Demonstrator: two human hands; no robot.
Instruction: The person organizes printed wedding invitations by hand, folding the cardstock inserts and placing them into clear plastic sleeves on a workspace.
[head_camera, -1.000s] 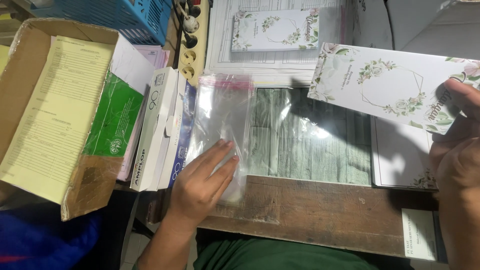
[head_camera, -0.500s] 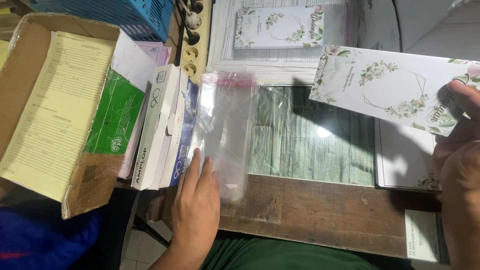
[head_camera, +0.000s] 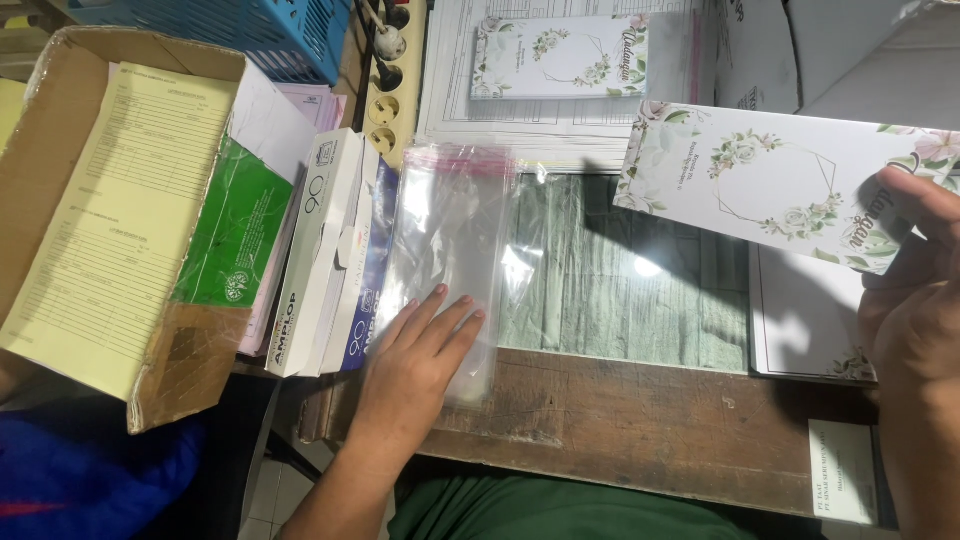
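Left hand (head_camera: 415, 355): laid flat, fingers spread, on a clear plastic sleeve (head_camera: 450, 250) on the wooden counter (head_camera: 640, 420). Right hand (head_camera: 915, 300): a floral card (head_camera: 770, 180) is pinched, raised above the counter. Left edge: envelope boxes (head_camera: 325, 250), open cardboard box (head_camera: 60, 150), blue basket (head_camera: 260, 35). Far edge: power strip (head_camera: 385, 85)

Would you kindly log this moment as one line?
left hand: flat on sleeve | right hand: holds card | desk
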